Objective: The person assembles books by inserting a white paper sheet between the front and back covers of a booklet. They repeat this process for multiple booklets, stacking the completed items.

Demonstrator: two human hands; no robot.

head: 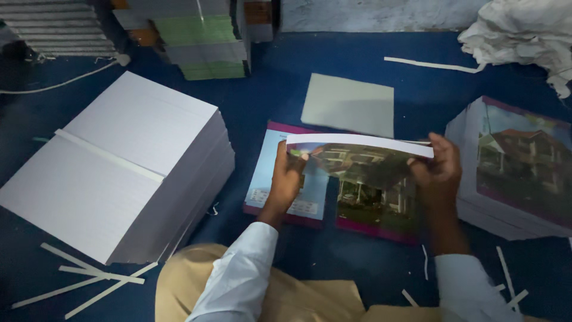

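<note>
Blue floor (357,53), head view: left hand (287,179) and right hand (438,173), fingers closed on the ends of a picture-covered booklet (357,156) held over an open printed cover (310,179), apparently mid-placement; aligning edges seems next; white sheet stack (119,173) alongside.

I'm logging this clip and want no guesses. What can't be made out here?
Head view only:
- Open cover beneath: middle hidden by the held booklet and both hands, left, right.
- Booklet's picture: motion-blurred.
- Right-hand printed stack: cut off by the frame edge.
</note>
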